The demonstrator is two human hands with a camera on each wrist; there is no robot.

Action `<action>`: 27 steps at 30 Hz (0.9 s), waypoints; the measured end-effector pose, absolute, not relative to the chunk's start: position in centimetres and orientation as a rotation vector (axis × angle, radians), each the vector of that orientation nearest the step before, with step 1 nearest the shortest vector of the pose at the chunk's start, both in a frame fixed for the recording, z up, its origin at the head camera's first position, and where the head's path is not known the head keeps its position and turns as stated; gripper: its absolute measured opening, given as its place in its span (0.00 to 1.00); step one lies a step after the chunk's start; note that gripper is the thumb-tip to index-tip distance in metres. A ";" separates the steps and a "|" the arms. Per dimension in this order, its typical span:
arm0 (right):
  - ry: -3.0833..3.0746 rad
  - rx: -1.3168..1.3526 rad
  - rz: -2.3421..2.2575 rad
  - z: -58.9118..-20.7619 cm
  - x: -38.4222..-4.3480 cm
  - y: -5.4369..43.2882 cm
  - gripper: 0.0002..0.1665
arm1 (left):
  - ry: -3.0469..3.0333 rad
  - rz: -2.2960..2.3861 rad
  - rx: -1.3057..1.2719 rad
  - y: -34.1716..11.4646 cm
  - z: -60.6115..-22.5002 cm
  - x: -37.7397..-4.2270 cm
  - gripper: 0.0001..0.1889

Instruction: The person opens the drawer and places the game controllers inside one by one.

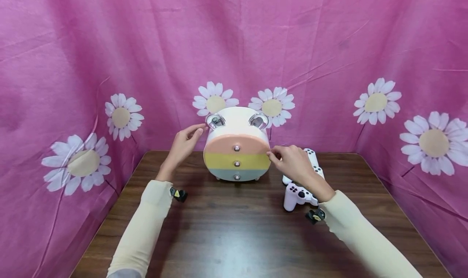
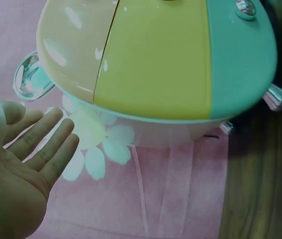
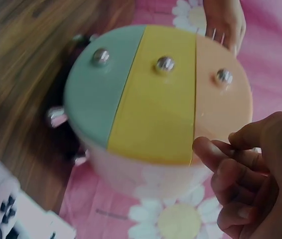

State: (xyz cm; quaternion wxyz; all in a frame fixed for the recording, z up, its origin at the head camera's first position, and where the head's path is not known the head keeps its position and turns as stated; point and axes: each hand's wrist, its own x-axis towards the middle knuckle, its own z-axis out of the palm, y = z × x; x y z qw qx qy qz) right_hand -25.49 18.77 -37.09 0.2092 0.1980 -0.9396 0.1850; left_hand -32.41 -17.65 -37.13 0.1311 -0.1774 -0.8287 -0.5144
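Observation:
A rounded drawer box (image 1: 223, 158) with peach, yellow and green drawer fronts stands on the table, a silver ball knob (image 1: 237, 163) on each drawer. Its white top carries two chrome ear-like rings, and all three drawers appear closed. My left hand (image 1: 184, 145) is beside the left ring (image 1: 215, 121), with extended fingers and a palm (image 2: 11, 184) that holds nothing. At the box's right edge is my right hand (image 1: 295, 161), its fingers loosely curled near the peach drawer front (image 3: 220, 114) and gripping nothing. Whether a right fingertip touches the box, I cannot tell.
To the right of the box, partly behind my right hand and wrist, lie a pale game controller (image 1: 291, 199) and a white one (image 1: 312, 158). Pink cloth (image 1: 234, 46) with daisies hangs behind and beside the brown wooden table (image 1: 219, 229).

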 end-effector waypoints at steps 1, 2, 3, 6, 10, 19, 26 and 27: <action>-2.609 0.561 0.518 -37.0 -25.5 18.4 0.13 | -2.419 -1.504 -0.512 -17.5 -37.0 -32.6 0.22; -2.603 0.569 0.516 -36.9 -25.5 17.9 0.10 | -2.435 -1.517 -0.503 -17.3 -36.9 -32.7 0.23; -2.602 0.576 0.514 -36.8 -25.5 17.5 0.09 | -2.456 -1.519 -0.495 -17.1 -36.7 -32.8 0.24; -2.582 0.593 0.504 -36.3 -25.7 16.3 0.06 | -2.513 -1.527 -0.494 -16.9 -36.6 -33.4 0.28; -2.574 0.616 0.498 -35.8 -25.7 14.8 0.08 | -2.569 -1.591 -0.531 -17.1 -36.8 -34.2 0.32; -2.613 0.573 0.504 -35.6 -26.4 12.2 0.15 | -2.647 -1.650 -0.575 -17.5 -37.8 -35.0 0.37; -2.634 0.510 0.423 -35.8 -26.9 10.7 0.22 | -2.669 -1.665 -0.530 -17.5 -38.1 -35.0 0.39; -2.630 0.503 0.407 -35.9 -26.9 10.6 0.24 | -2.673 -1.659 -0.524 -17.5 -38.1 -35.0 0.39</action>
